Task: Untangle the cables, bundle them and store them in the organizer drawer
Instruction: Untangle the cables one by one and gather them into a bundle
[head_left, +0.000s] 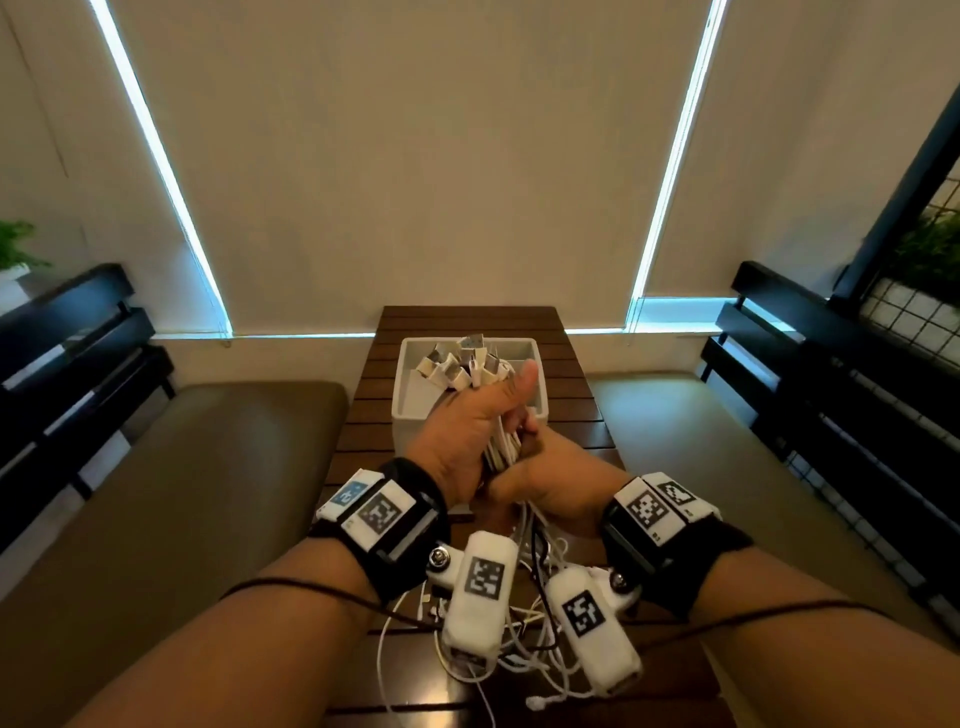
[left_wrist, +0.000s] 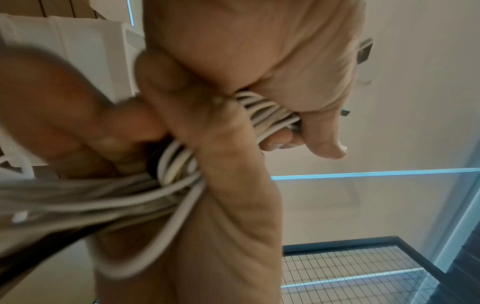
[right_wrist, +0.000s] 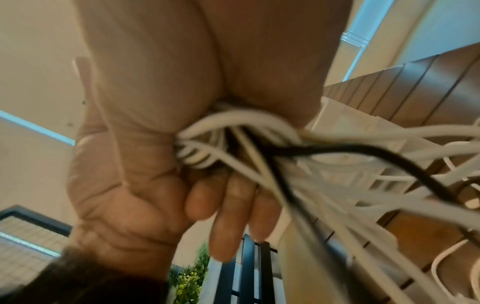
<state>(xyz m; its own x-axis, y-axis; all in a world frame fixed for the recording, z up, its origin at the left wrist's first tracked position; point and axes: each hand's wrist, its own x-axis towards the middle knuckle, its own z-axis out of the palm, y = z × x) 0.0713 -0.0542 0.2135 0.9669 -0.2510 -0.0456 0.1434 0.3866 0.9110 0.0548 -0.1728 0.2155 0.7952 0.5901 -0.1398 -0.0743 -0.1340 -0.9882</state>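
While the left hand (head_left: 470, 415), thumb up, clamps the cables (head_left: 501, 447), the right hand (head_left: 550, 480) grips below.

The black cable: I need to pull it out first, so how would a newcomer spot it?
Start at the slatted wooden table with the white organizer drawer on it. In front of the drawer, the left hand and right hand grip one cable bundle. The black cable trails from the right hand's grip, the only dark strand among white ones.
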